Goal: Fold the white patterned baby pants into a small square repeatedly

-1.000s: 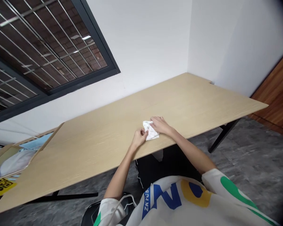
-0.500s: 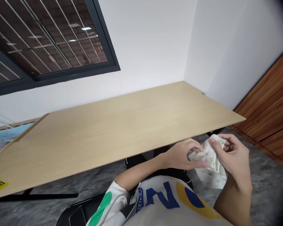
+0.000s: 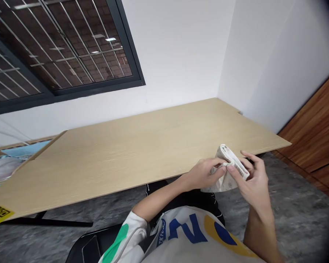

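Note:
A soft white cloth piece [image 3: 225, 182] with a small faint print is held up at the table's front edge, its upper part bunched into a thick folded rim. My left hand [image 3: 205, 173] pinches it from the left, thumb and fingers closed on the rim. On the other side, my right hand [image 3: 254, 184] presses its thumb against the same rim, while its other fingers curve behind the cloth and are partly hidden. A lower flap hangs beneath both hands. What kind of cloth article this is, I cannot make out.
A long light-wood table [image 3: 142, 146] stretches before me against the white wall. At its left end, an open box [image 3: 48, 148] holds blue and white fabric. A yellow QR sticker [image 3: 0, 215] marks the near left corner. A black chair [image 3: 91, 244] stands beside me.
Both hands have moved up and to the left with the cloth, from beyond the table edge to partly over it. The cloth has turned, and its folded rim now faces up.

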Motion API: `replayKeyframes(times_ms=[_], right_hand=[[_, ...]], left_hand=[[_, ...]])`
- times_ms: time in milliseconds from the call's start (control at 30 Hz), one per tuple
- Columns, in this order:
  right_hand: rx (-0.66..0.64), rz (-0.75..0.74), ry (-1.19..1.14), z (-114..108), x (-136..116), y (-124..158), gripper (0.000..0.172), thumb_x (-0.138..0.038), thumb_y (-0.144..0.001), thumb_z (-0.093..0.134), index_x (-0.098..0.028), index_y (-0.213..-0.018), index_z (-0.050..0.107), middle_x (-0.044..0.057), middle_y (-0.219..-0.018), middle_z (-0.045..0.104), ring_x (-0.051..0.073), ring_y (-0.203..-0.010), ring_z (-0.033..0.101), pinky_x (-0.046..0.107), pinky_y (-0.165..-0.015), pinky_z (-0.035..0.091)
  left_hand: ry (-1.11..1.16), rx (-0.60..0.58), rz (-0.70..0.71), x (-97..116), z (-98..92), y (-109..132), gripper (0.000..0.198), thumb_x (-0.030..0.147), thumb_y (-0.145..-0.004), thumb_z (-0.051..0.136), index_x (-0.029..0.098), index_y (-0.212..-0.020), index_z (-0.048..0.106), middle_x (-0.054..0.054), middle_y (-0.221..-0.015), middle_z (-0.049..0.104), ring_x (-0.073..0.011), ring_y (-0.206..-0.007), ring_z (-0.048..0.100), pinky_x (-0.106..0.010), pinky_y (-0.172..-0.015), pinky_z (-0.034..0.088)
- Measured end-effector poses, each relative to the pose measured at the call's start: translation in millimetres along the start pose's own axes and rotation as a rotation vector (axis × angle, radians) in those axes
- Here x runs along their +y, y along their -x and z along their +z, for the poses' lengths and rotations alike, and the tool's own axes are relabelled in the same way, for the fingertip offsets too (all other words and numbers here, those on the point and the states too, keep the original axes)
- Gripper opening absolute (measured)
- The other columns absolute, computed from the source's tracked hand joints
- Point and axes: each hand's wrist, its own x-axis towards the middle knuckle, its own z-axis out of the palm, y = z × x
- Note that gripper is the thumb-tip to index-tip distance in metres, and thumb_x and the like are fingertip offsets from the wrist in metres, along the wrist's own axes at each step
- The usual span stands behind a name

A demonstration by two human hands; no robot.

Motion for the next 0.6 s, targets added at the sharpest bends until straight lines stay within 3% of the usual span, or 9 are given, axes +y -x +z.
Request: replayKeyframes(times_ms=[167,300,367,467,600], right_hand=[[-0.021,-0.087,0.101,-0.5,7.7,5.4,0.031,-0.038,-0.087,0.083,-0.023,-0.112,0.074,0.008,-0.101,0.078,0.022,-0.085,0.075,0.034,-0.073,0.064],[0.187,-0.285,0.212,-0.9,7.1,0.1,0.021,-0.034,-0.09,0.079,-0.025,-0.108,0.077,0.007,-0.104,0.076,0.025,-0.093,0.073,0.042,-0.086,0.061],[0.174,-0.394,0.269,6.2,2.4,-2.5,0.017,-0.031,-0.091,0.077,-0.027,-0.108,0.078,0.007,-0.108,0.073,0.026,-0.1,0.071,0.046,-0.094,0.059],[0.001,-0.495,0.307,23.6,-3.0,-3.3,0.021,-0.026,-0.094,0.073,-0.029,-0.113,0.078,0.007,-0.108,0.072,0.026,-0.098,0.071,0.044,-0.091,0.06],[-0.112,-0.563,0.231,46.5,-0.9,-7.8,0.041,-0.02,-0.093,0.072,-0.029,-0.133,0.065,0.008,-0.113,0.073,0.025,-0.096,0.074,0.041,-0.083,0.064]], left_hand=[[-0.083,0.211,0.125,5.0,-31.3,22.9,0.024,0.033,-0.107,0.051,0.019,-0.115,0.069,-0.009,-0.109,0.076,-0.0187,-0.099,0.071,-0.032,-0.09,0.056],[-0.344,0.539,0.262,12.8,-81.8,56.0,0.013,0.022,-0.105,0.054,0.02,-0.107,0.066,-0.006,-0.096,0.07,-0.0169,-0.089,0.065,-0.031,-0.08,0.054],[-0.48,0.611,0.229,16.8,-107.1,69.1,0.01,0.021,-0.104,0.056,0.021,-0.104,0.066,-0.004,-0.095,0.068,-0.016,-0.087,0.064,-0.03,-0.079,0.053],[-0.624,0.616,0.143,20.4,-134.8,82.3,0.012,0.022,-0.106,0.053,0.022,-0.102,0.065,-0.003,-0.096,0.065,-0.0158,-0.089,0.063,-0.03,-0.082,0.052],[-0.762,0.642,0.05,18.0,-158.7,96.9,0.019,0.023,-0.108,0.047,0.021,-0.106,0.066,-0.005,-0.1,0.067,-0.0173,-0.094,0.065,-0.031,-0.085,0.053]])
